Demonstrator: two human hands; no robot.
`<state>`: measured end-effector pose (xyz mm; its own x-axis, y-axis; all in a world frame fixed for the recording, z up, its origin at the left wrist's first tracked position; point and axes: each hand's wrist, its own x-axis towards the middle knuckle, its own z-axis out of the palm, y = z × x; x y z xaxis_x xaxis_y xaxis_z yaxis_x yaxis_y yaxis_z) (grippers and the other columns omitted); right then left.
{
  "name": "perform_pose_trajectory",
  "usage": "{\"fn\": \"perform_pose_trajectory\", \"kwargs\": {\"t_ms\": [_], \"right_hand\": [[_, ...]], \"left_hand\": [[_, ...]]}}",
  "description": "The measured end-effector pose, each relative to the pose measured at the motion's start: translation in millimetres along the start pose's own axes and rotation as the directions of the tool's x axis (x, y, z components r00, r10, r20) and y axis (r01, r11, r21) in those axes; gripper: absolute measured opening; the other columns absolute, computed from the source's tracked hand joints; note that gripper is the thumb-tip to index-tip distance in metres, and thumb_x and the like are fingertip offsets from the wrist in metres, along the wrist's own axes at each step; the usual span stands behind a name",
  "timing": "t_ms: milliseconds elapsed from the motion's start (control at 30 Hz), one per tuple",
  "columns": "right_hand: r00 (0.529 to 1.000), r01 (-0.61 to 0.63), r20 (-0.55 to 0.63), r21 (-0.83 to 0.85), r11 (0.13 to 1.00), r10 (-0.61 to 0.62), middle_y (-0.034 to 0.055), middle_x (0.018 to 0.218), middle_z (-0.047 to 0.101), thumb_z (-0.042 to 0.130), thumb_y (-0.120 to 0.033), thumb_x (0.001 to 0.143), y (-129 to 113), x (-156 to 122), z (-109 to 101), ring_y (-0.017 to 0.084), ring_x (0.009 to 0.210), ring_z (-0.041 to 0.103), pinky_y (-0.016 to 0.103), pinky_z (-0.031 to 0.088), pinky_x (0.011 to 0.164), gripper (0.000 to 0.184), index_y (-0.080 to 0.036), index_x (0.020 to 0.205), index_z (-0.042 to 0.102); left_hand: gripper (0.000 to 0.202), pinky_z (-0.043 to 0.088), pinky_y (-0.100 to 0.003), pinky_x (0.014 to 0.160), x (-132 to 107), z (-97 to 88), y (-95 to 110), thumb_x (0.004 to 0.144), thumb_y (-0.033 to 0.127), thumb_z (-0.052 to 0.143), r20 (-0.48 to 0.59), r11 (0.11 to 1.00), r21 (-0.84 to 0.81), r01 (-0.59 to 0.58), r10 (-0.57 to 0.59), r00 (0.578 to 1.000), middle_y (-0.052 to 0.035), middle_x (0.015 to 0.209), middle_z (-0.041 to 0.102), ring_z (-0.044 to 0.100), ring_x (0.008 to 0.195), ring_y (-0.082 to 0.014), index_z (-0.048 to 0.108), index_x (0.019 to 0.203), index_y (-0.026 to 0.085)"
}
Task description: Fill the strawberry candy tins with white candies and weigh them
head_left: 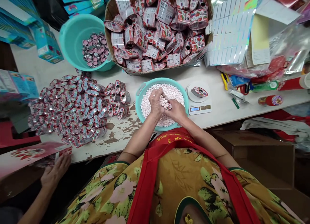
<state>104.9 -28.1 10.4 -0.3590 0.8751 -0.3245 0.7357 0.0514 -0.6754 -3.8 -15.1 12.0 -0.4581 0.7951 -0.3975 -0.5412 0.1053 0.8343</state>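
Observation:
Both my hands meet over a teal basin [139, 99] full of small white-pink candies [169, 90]. My left hand [156, 102] is cupped with a handful of the candies in it. My right hand [175, 110] is closed around a small red-and-white tin [169, 106], held against the left hand's fingers. To the right a digital scale [200, 108] carries one tin [199, 92] on its pan.
A cardboard box [110, 10] of empty tins stands behind the basin. A teal bucket [72, 36] holds lids. Stacked filled tins [70, 109] cover the table's left. Another person's hand [54, 172] rests on a pink carton [29, 154] at lower left. Bags and papers [261, 39] lie right.

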Motion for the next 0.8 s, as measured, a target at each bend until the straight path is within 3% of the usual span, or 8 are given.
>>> {"fn": "perform_pose_trajectory", "kwargs": {"t_ms": [600,800], "right_hand": [[0.998,-0.014,-0.051,0.174,0.985,0.024,0.0063,0.114,0.074,0.073,-0.027,0.071,7.4,11.5,-11.7,0.029,0.105,0.069,0.042,0.054,0.093,0.037,-0.023,0.108,0.071],[0.999,0.005,-0.054,0.181,0.983,0.005,0.0056,0.109,0.074,0.073,-0.029,0.072,9.5,12.3,-11.7,0.027,0.101,0.069,0.039,0.054,0.091,0.035,-0.023,0.106,0.072]], "left_hand": [[0.04,0.045,-0.02,0.056,9.7,10.0,-7.0,0.082,0.049,0.077,-0.021,0.999,0.038,-0.017,0.017,1.0,0.0064,0.062,0.052,0.054,0.053,-0.0069,0.052,0.076,0.019],[0.044,0.041,-0.019,0.052,12.2,11.6,-3.3,0.082,0.049,0.077,-0.012,0.994,0.11,-0.024,0.025,1.0,0.0067,0.057,0.048,0.047,0.049,-0.0054,0.05,0.069,0.018]]}}
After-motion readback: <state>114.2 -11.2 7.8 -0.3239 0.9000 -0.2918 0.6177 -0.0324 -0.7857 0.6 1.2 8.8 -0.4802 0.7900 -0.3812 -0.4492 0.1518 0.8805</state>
